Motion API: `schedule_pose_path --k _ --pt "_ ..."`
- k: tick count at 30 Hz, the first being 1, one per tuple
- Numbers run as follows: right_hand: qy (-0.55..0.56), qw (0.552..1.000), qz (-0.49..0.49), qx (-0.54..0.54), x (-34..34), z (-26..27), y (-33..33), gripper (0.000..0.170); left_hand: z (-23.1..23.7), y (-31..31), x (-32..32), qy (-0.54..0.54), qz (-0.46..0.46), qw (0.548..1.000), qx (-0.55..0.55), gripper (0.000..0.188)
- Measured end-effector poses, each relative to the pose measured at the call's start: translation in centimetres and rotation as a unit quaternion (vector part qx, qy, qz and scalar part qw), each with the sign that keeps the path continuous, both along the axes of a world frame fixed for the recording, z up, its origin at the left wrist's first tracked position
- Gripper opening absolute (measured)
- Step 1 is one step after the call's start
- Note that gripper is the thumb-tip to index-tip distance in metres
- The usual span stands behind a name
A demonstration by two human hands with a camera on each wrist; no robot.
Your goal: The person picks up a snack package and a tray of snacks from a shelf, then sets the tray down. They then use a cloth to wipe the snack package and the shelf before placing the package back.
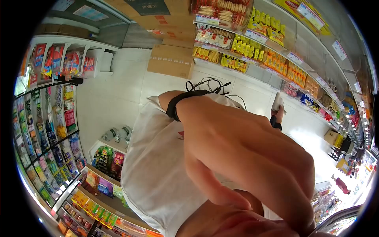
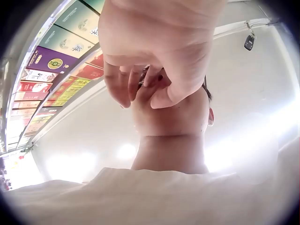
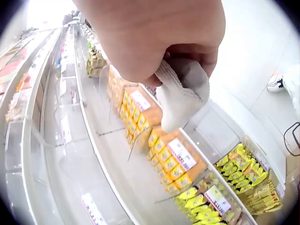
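Note:
In the head view my left hand (image 1: 244,154), with a black band at its wrist, is raised large against the face at the bottom. Its fingers bend loosely at the face; the left wrist view shows the hand (image 2: 159,42) with thumb and fingers apart and no object visible between them. My right hand (image 1: 278,113) is out to the right, beside the snack shelves. In the right wrist view this hand (image 3: 164,37) grips a white ribbed cloth (image 3: 180,101), perhaps a glove, which hangs above the packets of snacks. Some of its fingers are hidden.
Shelves with yellow and orange packets (image 1: 246,47) line the right. A cardboard box (image 1: 169,61) and black cables (image 1: 209,83) lie on the floor ahead. Racks of small goods (image 1: 47,134) stand at left. Several people (image 1: 341,185) are far off at right.

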State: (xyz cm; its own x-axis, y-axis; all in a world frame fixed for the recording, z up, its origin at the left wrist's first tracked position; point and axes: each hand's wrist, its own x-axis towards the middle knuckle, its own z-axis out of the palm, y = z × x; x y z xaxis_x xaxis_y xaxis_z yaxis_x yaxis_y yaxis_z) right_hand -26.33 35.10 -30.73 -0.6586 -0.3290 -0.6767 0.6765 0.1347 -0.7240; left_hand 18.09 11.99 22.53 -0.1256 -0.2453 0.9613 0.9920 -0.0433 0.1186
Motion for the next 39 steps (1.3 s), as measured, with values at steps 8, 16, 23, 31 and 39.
schedule_pose_path --k 8,16,23,31,39 --pt "0.046 0.989 0.014 0.14 4.5 -2.6 4.3 0.044 -0.7 1.8 -2.3 -0.065 0.007 0.997 0.027 0.036" --pt "0.109 0.966 0.155 0.177 13.6 -3.2 -2.0 0.044 0.0 -0.4 -3.9 -0.057 0.003 0.997 -0.048 0.034" --pt "0.188 0.919 0.293 0.183 24.2 0.2 -10.5 0.044 0.5 -0.8 -4.8 -0.069 -0.048 0.995 -0.05 0.033" --pt "0.229 0.874 0.388 0.183 31.3 4.2 -16.3 0.044 0.8 -1.1 -4.1 -0.091 -0.056 0.994 -0.03 0.029" --pt "0.243 0.855 0.423 0.173 31.3 3.9 -18.9 0.045 0.7 -1.7 -3.4 -0.102 -0.041 0.994 -0.022 0.025"
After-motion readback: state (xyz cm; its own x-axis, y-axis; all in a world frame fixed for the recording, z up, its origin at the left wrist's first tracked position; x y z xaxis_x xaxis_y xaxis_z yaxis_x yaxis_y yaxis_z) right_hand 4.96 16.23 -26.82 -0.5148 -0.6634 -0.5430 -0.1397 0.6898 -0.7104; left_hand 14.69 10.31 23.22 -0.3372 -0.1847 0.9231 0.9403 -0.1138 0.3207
